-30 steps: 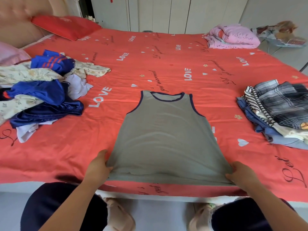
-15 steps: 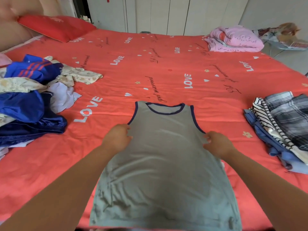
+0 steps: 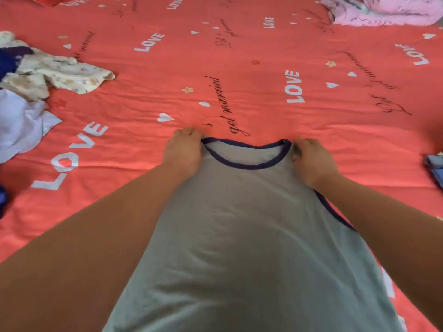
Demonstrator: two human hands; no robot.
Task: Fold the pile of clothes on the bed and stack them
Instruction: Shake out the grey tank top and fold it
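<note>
Single head-worn wide-angle view, facing forward and steeply down over red-covered bed (image 3: pixel 251 56). Close range: forearms fill lower corners, left hand (image 3: pixel 183 152) and right hand (image 3: pixel 311 159) near frame centre at shoulders of grey vest (image 3: pixel 239 236). Clothes pile (image 3: pixel 36 75) cropped at left edge, pink bundle (image 3: pixel 383 10) cropped at top right.

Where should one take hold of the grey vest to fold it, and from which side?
At both top corners beside the neckline, reaching over from the hem side. The vest lies flat with its neck far from the person; the left hand and right hand grip there.
</note>
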